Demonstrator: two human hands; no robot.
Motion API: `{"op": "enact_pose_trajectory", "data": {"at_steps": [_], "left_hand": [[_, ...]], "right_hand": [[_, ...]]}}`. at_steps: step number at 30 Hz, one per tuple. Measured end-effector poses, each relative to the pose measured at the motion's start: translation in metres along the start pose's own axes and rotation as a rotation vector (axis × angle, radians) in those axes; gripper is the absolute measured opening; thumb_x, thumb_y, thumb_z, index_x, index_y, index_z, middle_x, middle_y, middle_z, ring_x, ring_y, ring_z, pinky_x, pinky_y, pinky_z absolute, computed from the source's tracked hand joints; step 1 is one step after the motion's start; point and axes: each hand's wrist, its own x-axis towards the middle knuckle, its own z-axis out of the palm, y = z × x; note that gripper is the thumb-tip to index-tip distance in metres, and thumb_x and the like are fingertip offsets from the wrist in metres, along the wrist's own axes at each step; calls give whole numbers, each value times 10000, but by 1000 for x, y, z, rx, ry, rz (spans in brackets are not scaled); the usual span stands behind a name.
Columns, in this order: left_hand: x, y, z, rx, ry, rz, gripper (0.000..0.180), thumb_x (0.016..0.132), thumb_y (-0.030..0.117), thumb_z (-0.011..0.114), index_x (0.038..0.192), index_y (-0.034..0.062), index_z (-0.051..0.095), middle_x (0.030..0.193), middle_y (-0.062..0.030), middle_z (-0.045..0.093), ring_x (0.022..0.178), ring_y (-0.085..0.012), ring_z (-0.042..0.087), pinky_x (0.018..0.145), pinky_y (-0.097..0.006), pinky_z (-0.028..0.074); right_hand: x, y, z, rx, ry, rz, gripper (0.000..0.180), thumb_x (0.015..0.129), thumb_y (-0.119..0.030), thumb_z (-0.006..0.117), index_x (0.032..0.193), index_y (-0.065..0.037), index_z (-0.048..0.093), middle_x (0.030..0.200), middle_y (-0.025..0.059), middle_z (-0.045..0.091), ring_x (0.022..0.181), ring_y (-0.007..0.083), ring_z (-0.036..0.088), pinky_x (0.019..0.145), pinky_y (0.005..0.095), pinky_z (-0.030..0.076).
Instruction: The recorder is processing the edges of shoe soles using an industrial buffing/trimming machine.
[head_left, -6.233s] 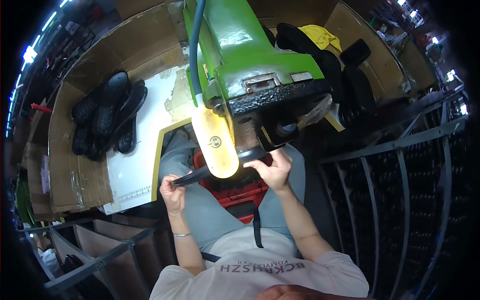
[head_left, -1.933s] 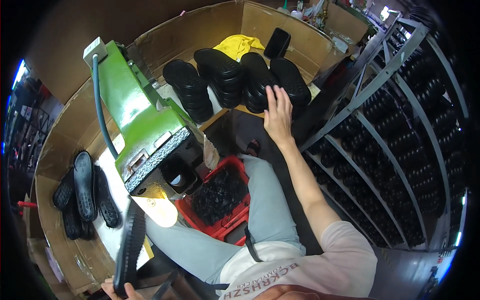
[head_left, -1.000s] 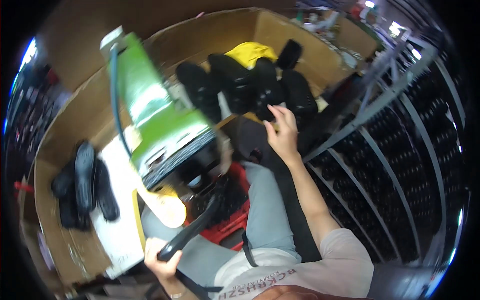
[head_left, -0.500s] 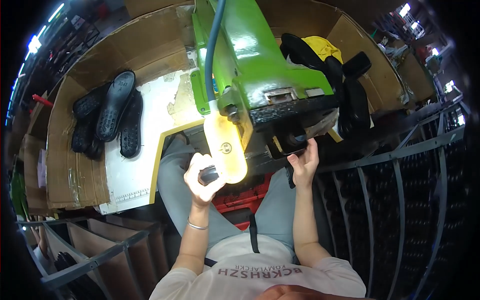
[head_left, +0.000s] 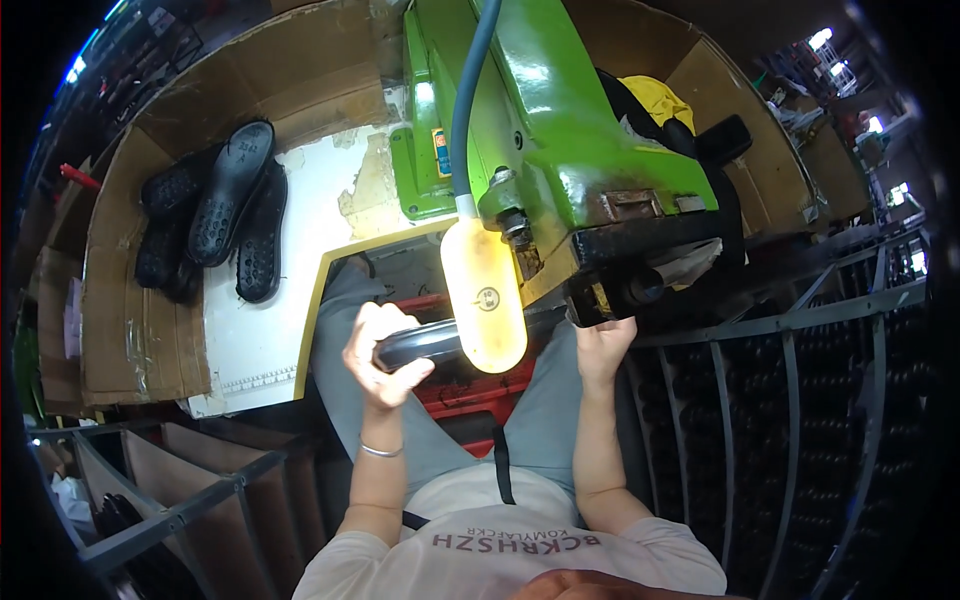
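A glossy black shoe sole [head_left: 428, 344] lies sideways in front of me. My left hand [head_left: 378, 352] is closed around its left end, thumb toward me. A glowing oblong lamp [head_left: 485, 300] on a grey-blue flexible neck hides the sole's middle. Under the black head of a green machine [head_left: 640, 170], my right hand [head_left: 604, 352] is closed at the sole's far right end. The machine head covers the fingertips and that end of the sole.
Black soles [head_left: 230, 200] are piled in a cardboard-walled bay [head_left: 145, 340] on the left. More black pieces and a yellow cloth [head_left: 655, 98] lie behind the machine at right. Metal racks [head_left: 800, 400] stand on both sides. A red crate [head_left: 470, 410] sits between my legs.
The sole now shows lengthwise from my left hand past the lamp. My left hand has shifted slightly left; my right hand sits lower against the machine head. The view has shifted.
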Motion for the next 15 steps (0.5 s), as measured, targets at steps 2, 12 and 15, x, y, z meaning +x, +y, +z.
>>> {"op": "enact_pose_trajectory", "data": {"at_steps": [2, 12, 15], "left_hand": [[-2, -5, -19, -72, 22, -7, 421, 601, 214, 831, 857, -24, 596, 770, -74, 510, 678, -157, 498, 613, -263, 406], [-36, -43, -94, -88, -165, -312, 380, 665, 174, 836, 820, 10, 530, 824, -57, 515, 782, -189, 559, 788, -348, 476], [-30, -39, -71, 536, -475, -239, 342, 619, 150, 828, 829, 4, 602, 834, -130, 620, 830, -252, 618, 809, -392, 491]], "right_hand": [[-6, -2, 12, 24, -16, 12, 663, 729, -120, 830, 1241, 69, 454, 1168, 130, 551, 1063, 193, 556, 926, 322, 458], [-20, -31, 61, -263, 28, -415, 593, 577, -6, 878, 1085, 57, 581, 980, 107, 661, 831, 205, 640, 734, 304, 530], [-22, -36, 66, -371, 20, -559, 614, 525, -83, 912, 1048, 30, 610, 926, 112, 665, 782, 263, 636, 703, 345, 529]]}}
